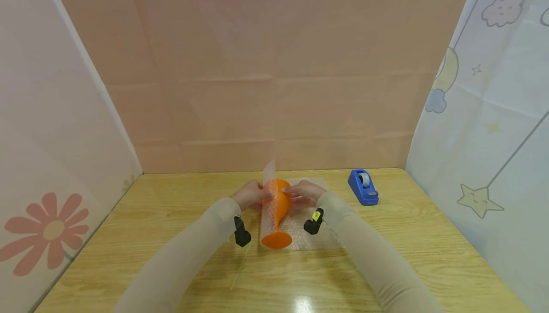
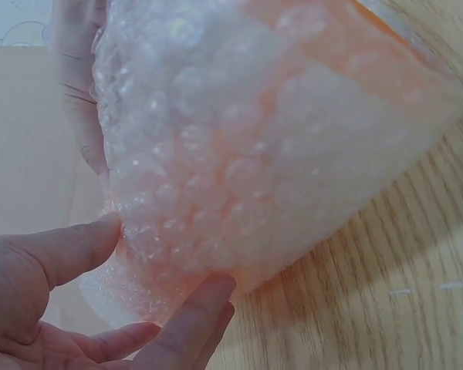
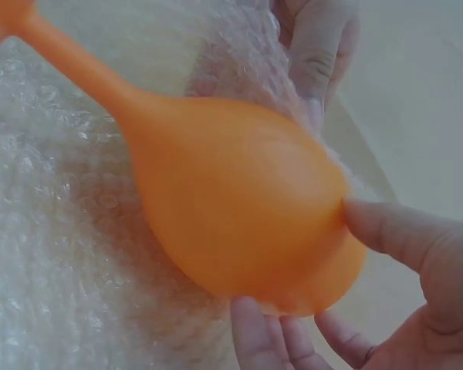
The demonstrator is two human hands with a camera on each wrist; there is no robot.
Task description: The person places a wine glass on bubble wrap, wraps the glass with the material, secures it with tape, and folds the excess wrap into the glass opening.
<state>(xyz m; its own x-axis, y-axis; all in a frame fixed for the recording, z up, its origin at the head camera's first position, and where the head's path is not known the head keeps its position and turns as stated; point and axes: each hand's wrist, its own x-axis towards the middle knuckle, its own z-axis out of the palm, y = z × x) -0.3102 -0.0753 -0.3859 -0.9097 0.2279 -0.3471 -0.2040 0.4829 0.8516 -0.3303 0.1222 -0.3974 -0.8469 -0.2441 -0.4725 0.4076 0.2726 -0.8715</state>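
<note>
An orange wine glass (image 1: 282,204) lies on its side on a sheet of bubble wrap (image 1: 310,233), its round foot towards me and its bowl away. On the left, a flap of the wrap stands up and curves over part of the bowl and stem. My left hand (image 1: 250,195) grips this flap against the bowl, with thumb and fingers on the wrap in the left wrist view. From the other side my right hand (image 1: 305,192) holds the bowl near its rim; in the right wrist view the thumb is above and the fingertips below.
A blue tape dispenser (image 1: 362,189) with a roll of tape stands to the right of the wrap at the back of the wooden table (image 1: 180,194). A thin pale strip (image 1: 238,270) lies in front of the wrap. Fabric walls enclose the back and sides.
</note>
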